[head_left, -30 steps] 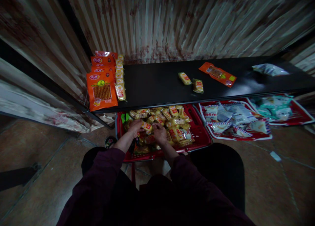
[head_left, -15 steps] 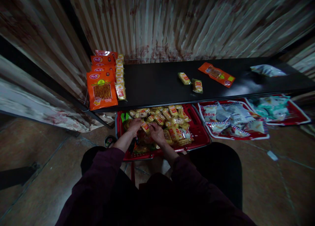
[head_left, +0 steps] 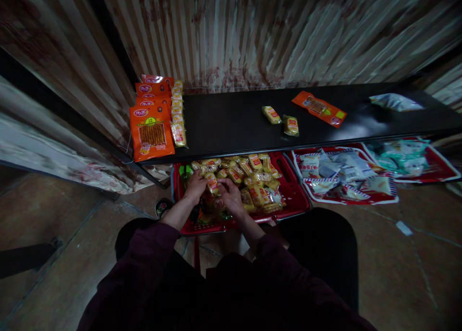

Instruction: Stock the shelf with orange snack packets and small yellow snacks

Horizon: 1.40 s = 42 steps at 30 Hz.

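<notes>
Between my two hands is a small yellow snack packet, over the left part of a red basket. My left hand is closed on the packet's left side. The fingers of my right hand pinch its right edge. Under and beside them lie many similar wrapped snacks, piled in the basket. On the black shelf above, orange bags stand in a row at the left end, with a row of yellow packets right beside them.
Two yellow packets, an orange bag and a silvery bag lie on the shelf. Baskets with white bags and green bags are at the right. A curtain hangs behind.
The yellow packet between my hands has turned more upright, and my fingers have shifted slightly on it. The whole view has moved a little. The items on the shelf stay as they were.
</notes>
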Each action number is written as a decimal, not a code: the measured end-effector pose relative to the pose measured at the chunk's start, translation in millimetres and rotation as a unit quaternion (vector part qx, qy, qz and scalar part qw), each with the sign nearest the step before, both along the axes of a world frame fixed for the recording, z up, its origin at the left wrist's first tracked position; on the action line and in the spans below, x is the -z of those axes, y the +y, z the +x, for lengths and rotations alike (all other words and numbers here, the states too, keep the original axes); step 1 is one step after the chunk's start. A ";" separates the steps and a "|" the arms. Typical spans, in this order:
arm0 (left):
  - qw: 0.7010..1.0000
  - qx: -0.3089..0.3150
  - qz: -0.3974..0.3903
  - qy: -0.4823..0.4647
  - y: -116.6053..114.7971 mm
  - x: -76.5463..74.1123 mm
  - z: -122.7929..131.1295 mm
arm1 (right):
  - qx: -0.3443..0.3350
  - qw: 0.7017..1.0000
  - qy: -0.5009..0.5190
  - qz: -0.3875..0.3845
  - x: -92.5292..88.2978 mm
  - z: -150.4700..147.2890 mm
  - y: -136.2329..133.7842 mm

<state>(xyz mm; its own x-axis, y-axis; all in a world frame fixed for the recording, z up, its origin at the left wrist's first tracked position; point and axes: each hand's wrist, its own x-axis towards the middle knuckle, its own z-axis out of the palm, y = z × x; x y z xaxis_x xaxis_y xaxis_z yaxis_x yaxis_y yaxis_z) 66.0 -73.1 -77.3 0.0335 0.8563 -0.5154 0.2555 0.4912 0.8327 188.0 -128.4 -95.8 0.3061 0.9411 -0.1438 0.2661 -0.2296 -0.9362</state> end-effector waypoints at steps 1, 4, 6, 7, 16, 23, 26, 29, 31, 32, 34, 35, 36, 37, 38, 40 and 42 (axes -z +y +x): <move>1.000 -0.008 0.004 -0.002 -0.5 -0.8 -1.1 | 0.001 1.000 0.005 -0.001 -1.7 -0.7 -0.9; 0.999 -0.036 0.001 -0.016 -1.1 -2.5 -3.9 | -0.002 1.000 0.017 0.000 -5.1 -2.4 -2.2; 0.999 -0.040 0.004 -0.014 -1.1 -3.3 -5.0 | 0.000 1.000 0.026 -0.002 -6.3 -3.4 -2.2; 0.999 -0.041 0.006 -0.014 -1.1 -3.8 -5.4 | 0.001 1.000 0.031 -0.005 -6.9 -3.8 -2.2; 0.998 -0.058 0.035 0.001 -2.9 -2.5 -8.7 | 0.004 0.999 0.041 0.012 -18.7 -7.4 -4.3; 0.995 -0.075 0.070 0.003 -4.9 -1.0 -8.4 | 0.022 0.997 0.055 0.048 -21.2 -11.7 -3.4; 0.992 -0.084 0.091 -0.007 -5.5 -2.3 -8.1 | 0.027 0.997 0.052 0.057 -19.4 -12.5 -2.5; 0.990 -0.093 0.105 -0.013 -5.7 -5.0 -8.2 | 0.027 0.996 0.054 0.064 -20.0 -13.2 -2.0; 0.989 -0.096 0.110 -0.016 -5.8 -7.4 -8.7 | 0.027 0.996 0.054 0.064 -22.4 -14.0 -1.8; 0.989 -0.097 0.113 -0.020 -5.9 -8.7 -9.1 | 0.028 0.996 0.056 0.062 -23.9 -14.5 -1.7; 0.987 -0.100 0.118 -0.032 -6.5 -11.3 -9.9 | 0.028 0.996 0.061 0.061 -27.3 -16.1 -1.5; 0.986 -0.103 0.122 -0.040 -6.8 -12.6 -10.3 | 0.028 0.996 0.063 0.063 -28.9 -17.0 -1.4; 0.985 -0.106 0.125 -0.048 -7.2 -13.9 -10.7 | 0.028 0.995 0.064 0.067 -30.2 -18.0 -1.3; 0.984 -0.108 0.128 -0.056 -7.6 -15.2 -11.1 | 0.029 0.995 0.064 0.073 -31.1 -19.0 -1.2; 0.983 -0.109 0.130 -0.063 -7.9 -16.5 -11.5 | 0.031 0.994 0.066 0.078 -31.7 -20.0 -1.0; 0.982 -0.114 0.131 -0.075 -8.5 -19.4 -12.2 | 0.036 0.993 0.076 0.081 -31.7 -21.5 -0.4; 0.981 -0.118 0.130 -0.087 -8.9 -22.7 -13.1 | 0.035 0.992 0.093 0.075 -30.8 -22.7 0.8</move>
